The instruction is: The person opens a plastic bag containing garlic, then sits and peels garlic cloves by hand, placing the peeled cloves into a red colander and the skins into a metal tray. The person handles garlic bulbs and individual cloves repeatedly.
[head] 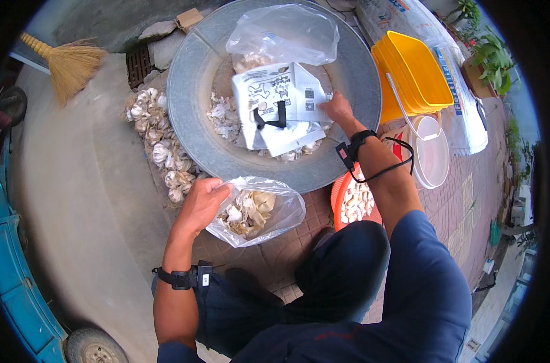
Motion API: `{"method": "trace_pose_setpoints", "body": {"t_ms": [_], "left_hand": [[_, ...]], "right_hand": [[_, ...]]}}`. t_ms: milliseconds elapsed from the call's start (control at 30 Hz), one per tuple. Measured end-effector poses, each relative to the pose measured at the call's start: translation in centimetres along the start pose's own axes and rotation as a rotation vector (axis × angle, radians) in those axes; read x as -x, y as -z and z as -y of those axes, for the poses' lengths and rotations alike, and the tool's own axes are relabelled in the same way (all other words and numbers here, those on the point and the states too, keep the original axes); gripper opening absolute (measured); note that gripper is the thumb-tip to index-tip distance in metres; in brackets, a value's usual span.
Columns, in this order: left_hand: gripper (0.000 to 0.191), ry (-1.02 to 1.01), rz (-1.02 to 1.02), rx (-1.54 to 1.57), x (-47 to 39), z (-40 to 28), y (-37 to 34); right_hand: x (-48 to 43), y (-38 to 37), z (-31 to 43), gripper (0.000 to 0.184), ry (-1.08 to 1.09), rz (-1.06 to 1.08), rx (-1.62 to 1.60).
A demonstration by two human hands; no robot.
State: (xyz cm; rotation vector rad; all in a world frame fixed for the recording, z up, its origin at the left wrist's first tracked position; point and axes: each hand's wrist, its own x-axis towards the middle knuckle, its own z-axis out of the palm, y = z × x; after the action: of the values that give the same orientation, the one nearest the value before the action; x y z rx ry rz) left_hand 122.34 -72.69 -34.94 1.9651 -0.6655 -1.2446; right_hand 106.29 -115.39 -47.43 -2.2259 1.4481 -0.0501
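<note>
My left hand point(206, 203) grips the rim of a clear plastic bag point(286, 213) that stands open near my knees, with dry garlic skins point(247, 211) inside. At the right side of a large round metal basin point(188, 90), my right hand point(338, 108) holds the edge of a white printed bag point(275, 90) with black straps. Beneath and beside that bag lie garlic skins point(225, 118) in the basin. Another clear plastic bag point(284, 31) with pale contents rests at the basin's far side.
Whole garlic bulbs point(161, 152) are heaped left of the basin. A red-orange basket point(336, 199) of garlic cloves point(356, 202) stands by my right knee. Stacked yellow containers point(411, 68) and a white bucket point(431, 159) are at right. A straw broom point(75, 63) lies at upper left.
</note>
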Motion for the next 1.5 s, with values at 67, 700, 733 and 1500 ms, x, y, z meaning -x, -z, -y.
{"method": "trace_pose_setpoints", "body": {"t_ms": [67, 700, 733, 1500], "left_hand": [[0.028, 0.005, -0.011, 0.028, 0.2, 0.2, 0.1], [0.031, -0.08, 0.096, 0.002, -3.8, -0.8, -0.4], [0.031, -0.087, 0.095, 0.008, -3.8, -0.8, -0.4], [0.03, 0.024, 0.069, 0.198, 0.6, -2.3, -0.1]], "right_hand": [[0.2, 1.6, 1.0, 0.043, 0.043, 0.105, -0.001], [12.0, 34.7, -4.8, 0.025, 0.047, -0.263, -0.696], [11.6, 35.0, -4.8, 0.022, 0.071, -0.331, -0.74], [-8.5, 10.2, 5.0, 0.016, 0.161, -0.096, -0.953]]}}
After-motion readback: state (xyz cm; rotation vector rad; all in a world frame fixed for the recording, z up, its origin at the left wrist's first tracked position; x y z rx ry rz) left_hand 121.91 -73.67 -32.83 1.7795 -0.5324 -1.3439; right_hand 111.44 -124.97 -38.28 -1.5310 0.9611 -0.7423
